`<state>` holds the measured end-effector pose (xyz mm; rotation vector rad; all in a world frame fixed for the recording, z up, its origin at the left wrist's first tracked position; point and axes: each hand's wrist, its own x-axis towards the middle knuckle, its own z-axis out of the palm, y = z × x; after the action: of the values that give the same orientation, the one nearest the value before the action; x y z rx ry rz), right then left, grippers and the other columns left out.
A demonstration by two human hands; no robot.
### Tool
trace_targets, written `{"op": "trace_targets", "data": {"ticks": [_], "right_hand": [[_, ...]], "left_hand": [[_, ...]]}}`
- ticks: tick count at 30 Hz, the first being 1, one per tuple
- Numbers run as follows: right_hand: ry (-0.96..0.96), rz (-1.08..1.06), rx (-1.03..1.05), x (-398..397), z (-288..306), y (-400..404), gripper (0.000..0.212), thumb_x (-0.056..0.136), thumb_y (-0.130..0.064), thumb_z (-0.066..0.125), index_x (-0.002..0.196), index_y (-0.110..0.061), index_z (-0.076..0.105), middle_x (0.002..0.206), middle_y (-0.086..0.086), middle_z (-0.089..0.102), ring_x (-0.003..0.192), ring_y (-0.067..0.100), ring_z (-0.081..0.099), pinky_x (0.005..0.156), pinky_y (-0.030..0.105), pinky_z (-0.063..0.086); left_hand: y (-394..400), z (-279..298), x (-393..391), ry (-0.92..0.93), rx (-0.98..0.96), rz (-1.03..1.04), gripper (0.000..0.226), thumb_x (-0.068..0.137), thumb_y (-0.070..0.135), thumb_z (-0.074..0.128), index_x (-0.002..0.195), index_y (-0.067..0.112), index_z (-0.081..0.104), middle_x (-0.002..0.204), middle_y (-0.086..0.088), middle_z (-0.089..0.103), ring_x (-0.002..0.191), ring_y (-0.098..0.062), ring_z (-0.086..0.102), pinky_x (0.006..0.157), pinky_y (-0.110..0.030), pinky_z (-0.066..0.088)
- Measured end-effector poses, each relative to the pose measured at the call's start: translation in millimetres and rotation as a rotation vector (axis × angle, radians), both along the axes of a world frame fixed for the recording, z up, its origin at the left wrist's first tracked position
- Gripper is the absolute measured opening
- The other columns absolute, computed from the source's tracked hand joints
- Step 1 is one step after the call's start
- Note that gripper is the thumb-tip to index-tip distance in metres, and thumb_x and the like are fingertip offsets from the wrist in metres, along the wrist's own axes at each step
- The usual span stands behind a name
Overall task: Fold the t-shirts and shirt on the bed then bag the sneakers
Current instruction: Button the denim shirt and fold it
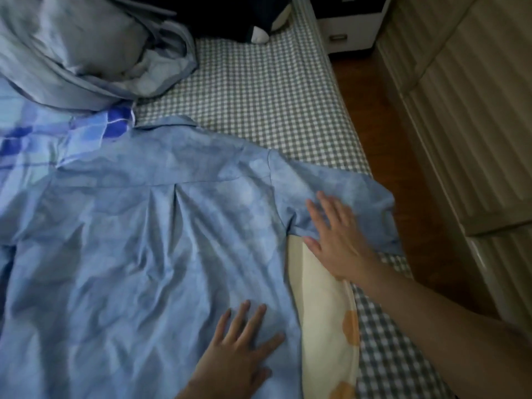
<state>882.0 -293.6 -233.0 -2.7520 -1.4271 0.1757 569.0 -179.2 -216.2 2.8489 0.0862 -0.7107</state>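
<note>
While both flat hands blur, the shirt [138, 240] runs off-frame left.

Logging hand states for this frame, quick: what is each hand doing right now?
Left hand: open, fingers spread flat, pressing on the blue shirt.
Right hand: open, fingers straight, resting on the shirt's sleeve; slightly blurred.

Dim, bluish room light throughout. The right hand [336, 240] is motion-blurred. Edges bow from the wide lens and corners darken.
</note>
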Motion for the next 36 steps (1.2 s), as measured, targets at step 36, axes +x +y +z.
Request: {"op": "trace_targets", "data": {"ticks": [36], "right_hand": [[0.128, -0.944, -0.07, -296.7, 46.6, 1.9, 0.058, 0.099, -0.023, 0.052, 0.148, -0.005, 0.028, 0.141, 0.031, 0.04, 0.124, 0.048, 0.042, 0.097, 0.059, 0.039]], "left_hand": [[171.4, 31.1, -371.0, -0.094, -0.305, 1.776, 0.027, 0.097, 0.032, 0.05, 0.092, 0.008, 0.062, 0.089, -0.019, 0.07, 0.086, -0.037, 0.066, 0.073, -0.04, 0.049]]}}
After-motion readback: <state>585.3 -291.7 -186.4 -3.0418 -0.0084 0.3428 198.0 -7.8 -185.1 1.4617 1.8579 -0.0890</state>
